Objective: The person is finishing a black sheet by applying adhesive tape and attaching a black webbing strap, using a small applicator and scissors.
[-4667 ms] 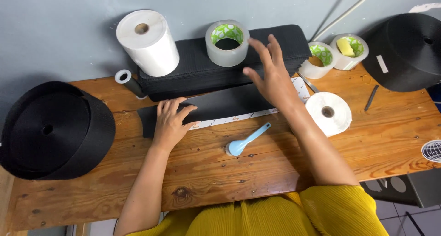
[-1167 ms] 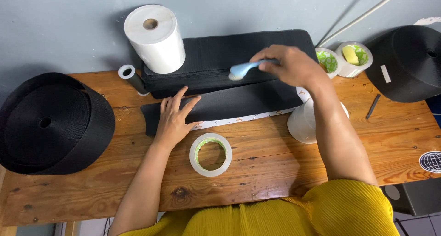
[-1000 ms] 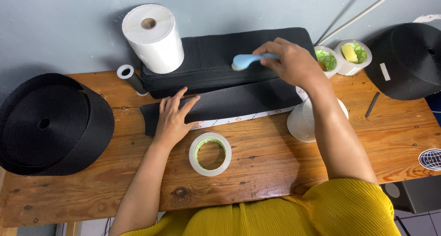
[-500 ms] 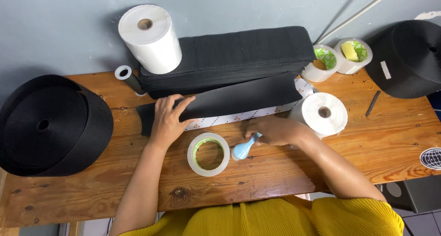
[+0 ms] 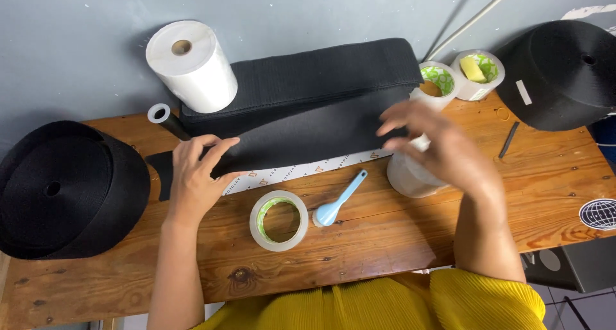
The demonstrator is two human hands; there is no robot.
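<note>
Both hands are over a wooden table (image 5: 398, 240), seen from above. Left hand (image 5: 196, 176) lies flat, fingers spread, pressing on the left end of a long black fabric strip (image 5: 301, 134); it grips nothing. Right hand (image 5: 443, 150) hovers open with fingers loosely spread, slightly blurred, just above a white roll (image 5: 407, 176) near the strip's right end; whether it touches that roll cannot be told.

Largest things first. A big black roll of webbing (image 5: 64, 189) sits at the table's left edge, and a second big black roll (image 5: 558, 73) stands at the far right corner. A thick folded stack of black fabric (image 5: 308, 79) runs along the back against the grey wall (image 5: 308, 9). The black strip lies just in front of that stack, and a white printed paper band (image 5: 301, 171) shows along its near edge. A tall white paper roll (image 5: 191, 65) stands at the back left, touching the stack. Two tape rolls with green cores (image 5: 459, 76) sit at the back right.

In front of the strip, between the arms, a clear tape roll (image 5: 279, 221) lies flat, and just to its right lies a small light blue scraper (image 5: 337, 201), released, handle angled up to the right. A small white ring (image 5: 158, 113) and a dark pen (image 5: 508, 139) are the smallest items.
</note>
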